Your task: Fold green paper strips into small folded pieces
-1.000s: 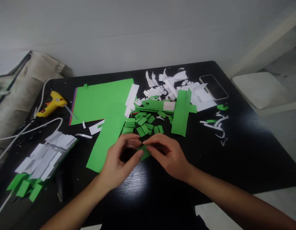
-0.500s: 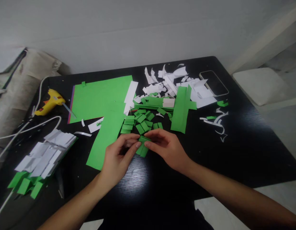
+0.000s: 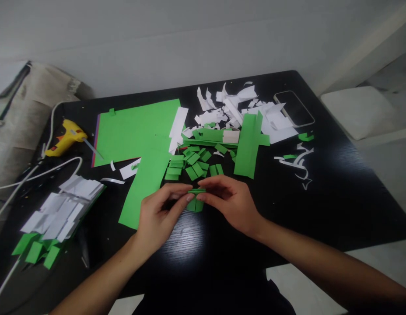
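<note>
Between both hands is a small folded green paper piece [image 3: 195, 204], held above the black table near its front. My left hand [image 3: 162, 206] pinches its left side between thumb and fingers. My right hand [image 3: 231, 202] pinches the right side in the same way. A fold runs along its top edge, and flaps hang below the thumbs. Just beyond the fingers lies a pile of small folded green pieces [image 3: 195, 165]. A long green paper strip [image 3: 140, 188] lies beside my left hand, and another green strip [image 3: 246, 151] lies beyond my right hand.
A yellow glue gun [image 3: 67, 139] lies at the left with a white cord. Near it sits a white and green folded-paper assembly [image 3: 63, 208]. Large green sheets [image 3: 134, 131], white paper scraps [image 3: 232, 105] and a phone [image 3: 295, 108] lie towards the back of the black table [image 3: 321, 218].
The folded green piece has tilted in my fingers, so its top fold now shows as a narrow level edge. Both hands keep their pinch. The camera view has shifted slightly.
</note>
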{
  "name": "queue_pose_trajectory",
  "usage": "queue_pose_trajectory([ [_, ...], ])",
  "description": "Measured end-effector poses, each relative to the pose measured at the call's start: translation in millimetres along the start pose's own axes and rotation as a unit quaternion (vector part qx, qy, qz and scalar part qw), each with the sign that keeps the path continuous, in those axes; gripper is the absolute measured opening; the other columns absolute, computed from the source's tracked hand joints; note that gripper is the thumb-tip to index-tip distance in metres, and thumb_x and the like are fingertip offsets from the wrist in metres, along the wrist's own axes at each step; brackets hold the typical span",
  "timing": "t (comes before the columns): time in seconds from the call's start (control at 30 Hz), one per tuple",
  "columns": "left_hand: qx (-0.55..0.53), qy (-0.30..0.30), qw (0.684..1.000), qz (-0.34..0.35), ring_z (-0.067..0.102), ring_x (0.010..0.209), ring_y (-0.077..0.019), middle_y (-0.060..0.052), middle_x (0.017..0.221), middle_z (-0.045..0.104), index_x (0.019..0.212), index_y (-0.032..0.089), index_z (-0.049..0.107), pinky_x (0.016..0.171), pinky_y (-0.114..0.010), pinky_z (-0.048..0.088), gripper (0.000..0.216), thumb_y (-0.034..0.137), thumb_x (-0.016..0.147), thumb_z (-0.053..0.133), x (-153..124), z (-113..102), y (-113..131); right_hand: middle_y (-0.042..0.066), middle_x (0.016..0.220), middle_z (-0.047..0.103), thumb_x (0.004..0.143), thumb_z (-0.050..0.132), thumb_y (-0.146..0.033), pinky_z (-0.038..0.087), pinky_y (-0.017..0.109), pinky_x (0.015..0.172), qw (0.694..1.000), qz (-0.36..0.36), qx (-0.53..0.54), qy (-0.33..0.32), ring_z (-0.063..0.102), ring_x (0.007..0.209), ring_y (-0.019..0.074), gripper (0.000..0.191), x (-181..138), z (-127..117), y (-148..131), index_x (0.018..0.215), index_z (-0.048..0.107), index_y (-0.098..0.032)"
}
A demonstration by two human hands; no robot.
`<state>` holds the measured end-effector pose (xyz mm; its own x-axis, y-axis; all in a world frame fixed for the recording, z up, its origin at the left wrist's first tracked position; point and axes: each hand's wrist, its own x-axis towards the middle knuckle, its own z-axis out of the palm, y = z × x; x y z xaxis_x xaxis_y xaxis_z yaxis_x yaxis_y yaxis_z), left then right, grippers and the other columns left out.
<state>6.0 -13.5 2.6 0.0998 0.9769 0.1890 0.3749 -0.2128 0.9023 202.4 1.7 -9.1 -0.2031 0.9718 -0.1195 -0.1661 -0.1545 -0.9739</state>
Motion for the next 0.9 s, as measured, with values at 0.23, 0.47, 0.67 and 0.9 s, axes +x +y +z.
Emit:
queue_pose_trajectory([
  [0.23,-0.002,0.01,1.0,-0.012,0.077,0.078,-0.0135,-0.001,0.09,0.08,0.103,0.021,0.075,0.073,-0.022,0.064,0.013,0.017,0.091,0.075,-2.6,0.4,0.5,0.001,0.09,0.081,0.079,0.088,-0.03,0.065,0.03,0.08,1.0,-0.002,-0.016,-0.006,0.078,0.085,0.0178,0.019,1.2,-0.7,-2.7,0.096,0.082,-0.024],
  [0.47,-0.044,-0.001,0.998,-0.04,0.074,0.073,-0.0099,0.001,0.085,0.078,0.1,0.02,0.074,0.068,-0.017,0.06,0.01,0.016,0.09,0.075,-1.3,1.6,2.6,0.001,0.087,0.082,0.081,0.087,-0.025,0.064,0.026,0.075,0.999,-0.024,-0.045,0.007,0.078,0.08,0.0166,0.011,-0.5,0.7,-5.0,0.091,0.083,-0.023],
  [0.67,-0.033,-0.014,0.998,-0.048,0.075,0.074,-0.0103,0.001,0.084,0.08,0.099,0.021,0.076,0.069,-0.016,0.06,0.008,0.017,0.092,0.073,1.6,1.4,6.3,0.0,0.086,0.082,0.081,0.087,-0.023,0.063,0.025,0.075,0.998,-0.031,-0.052,0.004,0.078,0.079,0.0161,0.01,-1.2,1.1,-4.6,0.09,0.083,-0.023],
  [0.9,0.014,-0.013,1.0,-0.013,0.075,0.073,-0.011,0.001,0.085,0.08,0.097,0.02,0.077,0.069,-0.018,0.061,0.008,0.015,0.091,0.074,1.8,-0.1,6.6,0.001,0.086,0.081,0.081,0.087,-0.023,0.063,0.026,0.075,0.998,-0.038,-0.056,0.005,0.077,0.079,0.0161,0.01,-0.4,1.5,-2.2,0.091,0.083,-0.023],
])
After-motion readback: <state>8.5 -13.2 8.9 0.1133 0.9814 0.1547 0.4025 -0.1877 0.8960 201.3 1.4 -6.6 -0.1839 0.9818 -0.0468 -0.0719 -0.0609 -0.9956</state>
